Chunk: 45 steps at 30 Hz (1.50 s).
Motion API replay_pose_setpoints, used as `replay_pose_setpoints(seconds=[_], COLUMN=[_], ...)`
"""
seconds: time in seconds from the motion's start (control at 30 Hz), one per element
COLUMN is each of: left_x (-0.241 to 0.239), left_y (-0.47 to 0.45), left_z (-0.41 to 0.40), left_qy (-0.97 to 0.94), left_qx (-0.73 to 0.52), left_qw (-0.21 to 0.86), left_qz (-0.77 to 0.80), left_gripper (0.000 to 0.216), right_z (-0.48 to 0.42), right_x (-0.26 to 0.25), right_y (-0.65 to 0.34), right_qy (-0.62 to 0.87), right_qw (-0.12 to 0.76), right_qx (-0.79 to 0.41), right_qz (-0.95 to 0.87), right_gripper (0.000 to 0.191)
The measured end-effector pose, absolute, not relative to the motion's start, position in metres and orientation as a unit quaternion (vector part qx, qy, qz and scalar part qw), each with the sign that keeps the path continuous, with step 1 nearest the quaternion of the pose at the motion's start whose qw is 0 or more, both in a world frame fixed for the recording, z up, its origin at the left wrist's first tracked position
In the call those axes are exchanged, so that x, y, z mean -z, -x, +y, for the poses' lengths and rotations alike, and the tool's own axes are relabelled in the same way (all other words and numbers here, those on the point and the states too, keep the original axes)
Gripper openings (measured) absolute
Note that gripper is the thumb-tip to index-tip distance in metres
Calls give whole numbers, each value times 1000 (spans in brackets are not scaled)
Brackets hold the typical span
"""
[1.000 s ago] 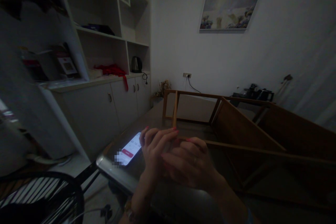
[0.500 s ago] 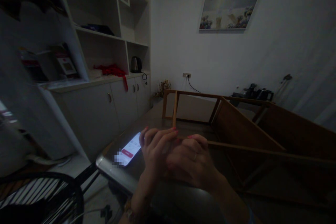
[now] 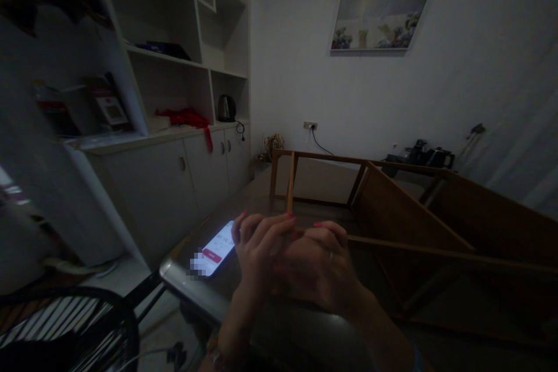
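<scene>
My left hand (image 3: 257, 247) and my right hand (image 3: 322, 270) are pressed together over the near corner of a brown wooden frame (image 3: 405, 209) lying on a glass-topped table (image 3: 192, 286). Both hands have curled fingers with pink nails. The left fingers bend toward the upright post (image 3: 290, 183). The right hand, with a ring on it, closes over the end of the thin rail (image 3: 414, 249). What sits between the fingers is hidden in the dim light. A lit phone (image 3: 215, 249) lies on the table just left of my left hand.
White cabinets with open shelves (image 3: 174, 174) line the left wall, carrying a kettle (image 3: 226, 107) and a red cloth (image 3: 187, 117). A black fan grille (image 3: 65, 325) stands at the lower left. A painting (image 3: 379, 17) hangs on the far wall above a socket (image 3: 310, 125).
My right hand has turned slightly and drawn closer against the left, its fingers curling tighter over the rail's end. The left hand, phone and frame have stayed put.
</scene>
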<state>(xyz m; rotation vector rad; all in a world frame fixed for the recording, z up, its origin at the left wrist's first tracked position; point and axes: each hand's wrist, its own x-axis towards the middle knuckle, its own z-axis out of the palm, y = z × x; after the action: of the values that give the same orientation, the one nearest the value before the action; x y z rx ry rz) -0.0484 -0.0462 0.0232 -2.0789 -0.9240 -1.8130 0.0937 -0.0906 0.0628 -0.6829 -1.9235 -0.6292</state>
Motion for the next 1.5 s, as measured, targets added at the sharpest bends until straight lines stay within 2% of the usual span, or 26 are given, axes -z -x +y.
replay_pose_setpoints(seconds=[0.37, 0.8, 1.03, 1.13, 1.3, 1.5], left_x=[-25, -25, -25, -25, -24, -25], left_y=[51, 51, 51, 50, 49, 50], left_z=[-48, -50, -50, -49, -47, -49], left_qy=[719, 722, 720, 717, 714, 718], left_qx=[609, 604, 605, 607, 611, 607], left_qw=[103, 106, 101, 113, 122, 112], left_qz=[-320, -320, -326, -323, -319, -322], left_gripper=[22, 20, 19, 19, 21, 19], right_z=[-92, -95, -96, -96, -95, -95], right_x=[-64, -66, -61, -62, -62, -64], right_y=[-90, -91, -95, -95, -95, -94], right_qy=[290, 288, 297, 295, 282, 285], right_qw=[488, 469, 388, 382, 390, 391], right_qx=[254, 244, 350, 366, 362, 325], right_qz=[-783, -799, -799, -796, -798, -813], right_gripper=[5, 13, 14, 16, 21, 12])
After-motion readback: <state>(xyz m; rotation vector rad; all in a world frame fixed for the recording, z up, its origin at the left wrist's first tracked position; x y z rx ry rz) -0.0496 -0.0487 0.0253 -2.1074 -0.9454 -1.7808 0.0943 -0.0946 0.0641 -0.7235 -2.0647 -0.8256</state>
